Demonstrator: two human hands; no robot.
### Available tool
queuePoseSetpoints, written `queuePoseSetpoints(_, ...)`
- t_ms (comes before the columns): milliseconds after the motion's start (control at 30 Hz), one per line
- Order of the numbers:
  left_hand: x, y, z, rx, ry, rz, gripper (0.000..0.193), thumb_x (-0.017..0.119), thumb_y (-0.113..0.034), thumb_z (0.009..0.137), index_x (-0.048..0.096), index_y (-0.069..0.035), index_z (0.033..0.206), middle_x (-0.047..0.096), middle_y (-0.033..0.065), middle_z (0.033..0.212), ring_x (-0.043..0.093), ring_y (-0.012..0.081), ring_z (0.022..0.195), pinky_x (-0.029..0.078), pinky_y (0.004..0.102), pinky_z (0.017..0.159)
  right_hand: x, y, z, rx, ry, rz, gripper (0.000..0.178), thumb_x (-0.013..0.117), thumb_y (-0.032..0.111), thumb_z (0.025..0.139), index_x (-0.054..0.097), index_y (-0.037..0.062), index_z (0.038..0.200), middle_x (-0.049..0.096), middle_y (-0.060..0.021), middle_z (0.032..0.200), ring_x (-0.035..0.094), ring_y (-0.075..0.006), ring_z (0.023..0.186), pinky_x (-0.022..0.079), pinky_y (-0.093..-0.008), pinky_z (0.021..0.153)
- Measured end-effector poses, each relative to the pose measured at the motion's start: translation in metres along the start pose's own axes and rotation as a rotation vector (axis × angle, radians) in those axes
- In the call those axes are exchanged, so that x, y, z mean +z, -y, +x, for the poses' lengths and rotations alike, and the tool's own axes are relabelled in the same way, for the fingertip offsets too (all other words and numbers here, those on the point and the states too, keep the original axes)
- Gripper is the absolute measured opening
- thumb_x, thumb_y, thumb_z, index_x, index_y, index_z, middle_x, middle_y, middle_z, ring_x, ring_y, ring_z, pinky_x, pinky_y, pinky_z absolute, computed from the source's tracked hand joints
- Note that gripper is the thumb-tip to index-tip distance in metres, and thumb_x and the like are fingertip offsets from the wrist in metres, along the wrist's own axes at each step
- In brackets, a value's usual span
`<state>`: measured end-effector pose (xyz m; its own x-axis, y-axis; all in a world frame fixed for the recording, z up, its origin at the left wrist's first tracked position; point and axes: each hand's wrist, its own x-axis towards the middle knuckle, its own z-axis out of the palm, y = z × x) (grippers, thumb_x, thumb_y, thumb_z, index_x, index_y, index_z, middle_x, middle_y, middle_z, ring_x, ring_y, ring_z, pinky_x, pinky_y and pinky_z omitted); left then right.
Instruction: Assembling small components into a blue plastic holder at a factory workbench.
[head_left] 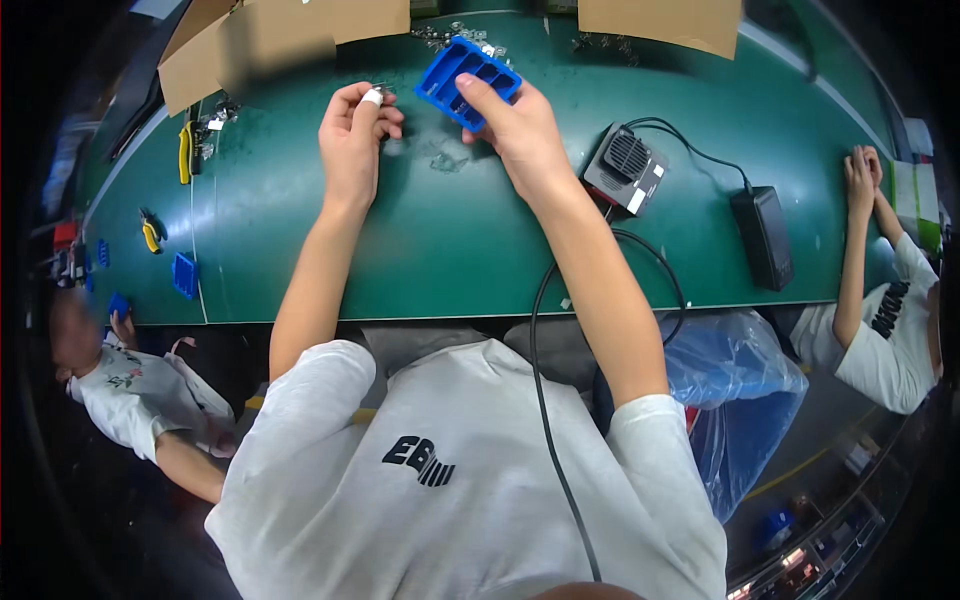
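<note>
Right hand (528, 140) grips a blue, compartmented plastic tray (452, 78) just right of the curled left hand (354, 140), whose hold is unclear.

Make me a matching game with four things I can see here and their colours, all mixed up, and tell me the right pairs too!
Things:
1. Tray in the person's right hand
2. Tabletop
3. Cardboard at the top right
4. Cabled box at the right of the table

Colours:
A. Brown
B. Black
C. Blue
D. Green

Right pairs: 1-C, 2-D, 3-A, 4-B
</note>
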<state>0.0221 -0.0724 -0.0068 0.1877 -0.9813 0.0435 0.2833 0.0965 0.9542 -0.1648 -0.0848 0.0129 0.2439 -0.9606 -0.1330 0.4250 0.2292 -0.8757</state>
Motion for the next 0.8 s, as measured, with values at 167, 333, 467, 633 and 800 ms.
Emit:
queuePoseSetpoints(167,0.022,-0.002,-0.006,0.047,-0.229,0.181,0.011,0.051,-0.01,0.094,0.048,0.001,0.096,0.057,0.0095,0.082,0.054,0.0115,0.055,0.045,0.0239,0.043,0.0,-0.002,-0.003,-0.009,-0.034,-0.051,0.026,0.07,0.029,0.084,0.058,0.0059,0.087,0.055,0.0017,0.07,0.047,-0.005,0.056,0.038,-0.0202,0.051)
queuePoseSetpoints(333,0.021,-0.003,-0.008,0.085,-0.302,0.361,0.013,0.051,-0.012,0.093,0.049,0.001,0.095,0.057,0.0076,0.077,0.05,0.0093,0.049,0.04,0.0218,0.038,0.014,-0.002,-0.003,-0.07,0.027,0.052,0.028,0.068,0.027,0.085,0.06,0.0034,0.098,0.062,-0.0022,0.082,0.058,-0.0093,0.07,0.05,-0.024,0.056)
queuePoseSetpoints(467,0.038,0.004,-0.004,0.081,-0.434,0.222,0.014,0.051,-0.014,0.093,0.05,-0.001,0.095,0.059,0.0075,0.079,0.051,0.009,0.053,0.041,0.0216,0.04,0.007,-0.008,0.006,-0.088,0.027,0.187,0.033,0.064,0.02,0.088,0.053,0.0005,0.111,0.063,-0.0091,0.095,0.064,-0.016,0.082,0.058,-0.0302,0.064)
queuePoseSetpoints(633,0.045,0.003,-0.036,0.142,-0.309,-0.05,0.011,0.051,-0.012,0.095,0.05,-0.002,0.1,0.06,0.0074,0.087,0.056,0.0094,0.065,0.046,0.0206,0.054,0.016,-0.005,-0.002,-0.031,0.133,0.224,0.027,0.062,0.016,0.09,0.051,0.001,0.11,0.063,-0.0112,0.096,0.066,-0.0197,0.083,0.058,-0.0305,0.064)
queuePoseSetpoints(800,0.015,-0.017,-0.05,0.303,-0.236,0.264,0.013,0.053,-0.011,0.095,0.053,-0.002,0.104,0.06,0.0054,0.096,0.056,0.0095,0.08,0.047,0.0213,0.062,0.025,-0.01,-0.01,-0.014,0.172,0.129,0.034,0.061,0.01,0.088,0.044,-0.001,0.115,0.061,-0.0154,0.102,0.066,-0.0236,0.088,0.059,-0.0327,0.064)
